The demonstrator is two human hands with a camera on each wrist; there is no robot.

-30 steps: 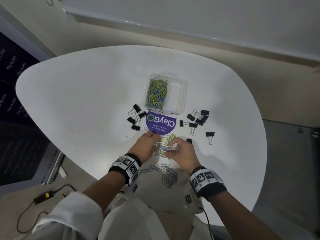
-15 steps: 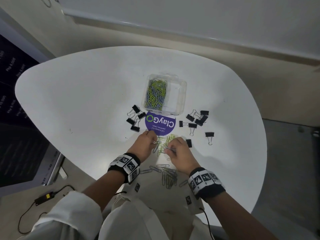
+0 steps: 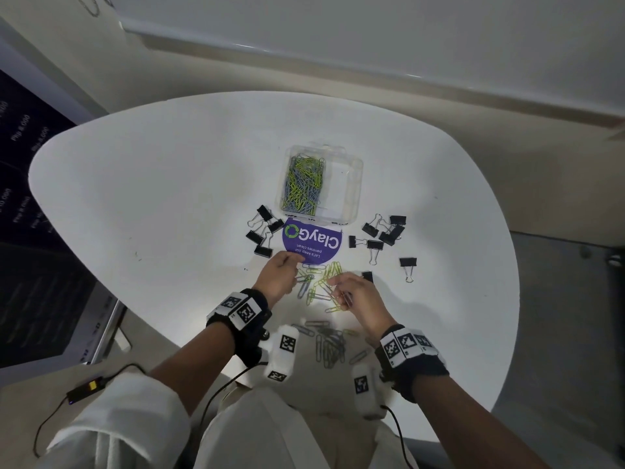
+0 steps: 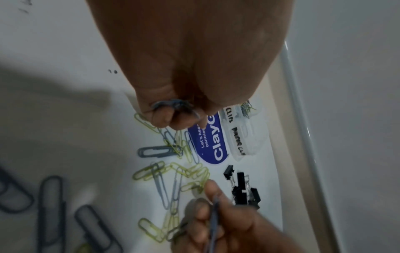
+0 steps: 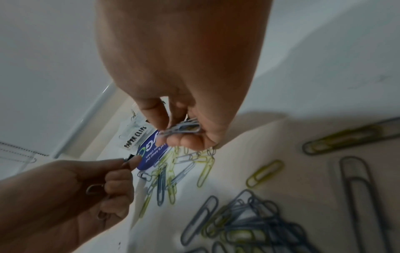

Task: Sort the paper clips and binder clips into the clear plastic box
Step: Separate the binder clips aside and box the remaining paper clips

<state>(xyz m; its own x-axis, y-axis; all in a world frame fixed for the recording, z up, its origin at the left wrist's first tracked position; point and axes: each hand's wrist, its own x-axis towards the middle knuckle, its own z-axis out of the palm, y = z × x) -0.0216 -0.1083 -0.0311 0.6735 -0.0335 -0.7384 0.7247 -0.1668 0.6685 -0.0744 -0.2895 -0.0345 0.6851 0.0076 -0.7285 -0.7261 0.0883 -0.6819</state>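
The clear plastic box (image 3: pixel 355 198) stands mid-table, with green and grey paper clips (image 3: pixel 302 186) in its left compartment. Loose paper clips (image 3: pixel 318 282) lie between my hands, and a darker pile (image 3: pixel 329 343) lies nearer to me. My left hand (image 3: pixel 277 275) grips a few grey clips (image 4: pixel 173 104) in curled fingers at the sticker's near edge. My right hand (image 3: pixel 348 292) pinches a small bundle of clips (image 5: pixel 181 128) just above the loose ones. Black binder clips lie left (image 3: pixel 263 231) and right (image 3: pixel 385 231) of the box.
A purple ClayGo sticker (image 3: pixel 313 243) is on the white round table (image 3: pixel 169 198) just in front of the box. A single binder clip (image 3: pixel 408 264) lies further right and another (image 3: pixel 367 275) by my right fingers. A cable and adapter (image 3: pixel 84 389) lie on the floor left.
My hands have drawn slightly apart over the loose clips. The right hand pulled back a little toward me with clips in its fingers.
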